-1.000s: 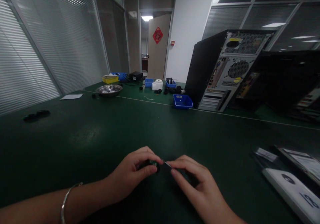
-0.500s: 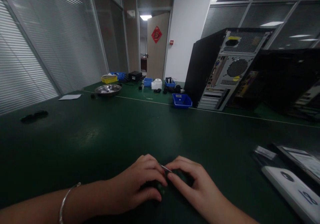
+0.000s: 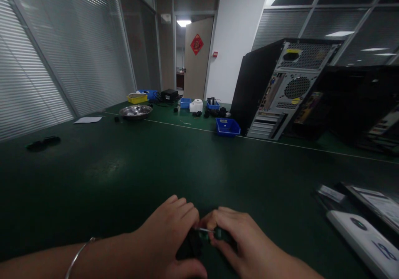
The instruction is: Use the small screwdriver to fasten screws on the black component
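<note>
At the bottom middle, my left hand (image 3: 176, 229) is wrapped over a small black part (image 3: 190, 245), its thumb lying below. A little green shows at the part's right end; most of it is hidden by my fingers and shadow. My right hand (image 3: 246, 235) grips a small screwdriver (image 3: 219, 233) by its dark handle. Its thin metal shaft points left, and the tip reaches my left fingertips by the black part. Whether the tip touches the part cannot be made out. Both hands are close together, just above the green tabletop (image 3: 149, 171).
To the right lie a white device marked 18 (image 3: 363, 237) and a flat drive-like unit (image 3: 374, 204). Computer towers (image 3: 264, 87) stand behind them. Farther back are a blue bin (image 3: 227, 127), a metal bowl (image 3: 135, 112) and a yellow tray (image 3: 137, 99). Dark pieces (image 3: 43, 142) lie left.
My left hand has turned and closed over the black part, which now shows. My right hand has shifted slightly right and down, and the screwdriver's handle has come into view.
</note>
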A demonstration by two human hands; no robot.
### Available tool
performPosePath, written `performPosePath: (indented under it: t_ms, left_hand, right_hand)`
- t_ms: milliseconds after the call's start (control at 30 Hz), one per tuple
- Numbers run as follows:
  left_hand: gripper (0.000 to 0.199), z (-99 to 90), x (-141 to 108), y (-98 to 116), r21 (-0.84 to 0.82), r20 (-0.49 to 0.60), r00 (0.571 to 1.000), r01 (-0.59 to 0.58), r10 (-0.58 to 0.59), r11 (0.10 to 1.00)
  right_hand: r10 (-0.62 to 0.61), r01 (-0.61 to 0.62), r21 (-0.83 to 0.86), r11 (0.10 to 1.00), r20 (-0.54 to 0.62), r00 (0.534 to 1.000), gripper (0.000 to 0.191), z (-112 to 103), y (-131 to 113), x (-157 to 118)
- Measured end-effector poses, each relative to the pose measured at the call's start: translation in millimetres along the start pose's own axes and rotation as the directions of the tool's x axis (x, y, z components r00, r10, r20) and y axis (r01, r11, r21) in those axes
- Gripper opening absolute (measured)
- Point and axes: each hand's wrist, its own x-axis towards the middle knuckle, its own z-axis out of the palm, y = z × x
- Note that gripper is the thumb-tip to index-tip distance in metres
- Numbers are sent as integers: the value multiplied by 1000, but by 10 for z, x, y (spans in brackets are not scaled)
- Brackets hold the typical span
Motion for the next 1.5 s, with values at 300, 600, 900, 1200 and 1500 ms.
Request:
performPosePath:
  t_ms: [300,600,900,1200,1500]
  left_hand:
    - [26,-68,-31,5,-99,68,996,62,-56,993]
    - [43,12,43,-261,-184,40,999,19,-12,983]
    - [53,82,79,-365,-528,-33,991,92,-129,844]
    - [51,229,69,-244,-663,-70,989,49,-127,747]
    - [44,241,54,-152,-706,-151,981,-20,-123,708]
  right_hand:
    - [2,-2,-21,1000,23,1000,21,-3,72,2]
    - [-1,1,-35,999,-1,1000,21,47,135,45]
    - [-39,38,-40,998,-8,999,31,60,219,50]
    - [-165,232,113,966,-422,892,27,153,107,47]
    - [-220,235,-22,972,-444,869,30,230,82,45]
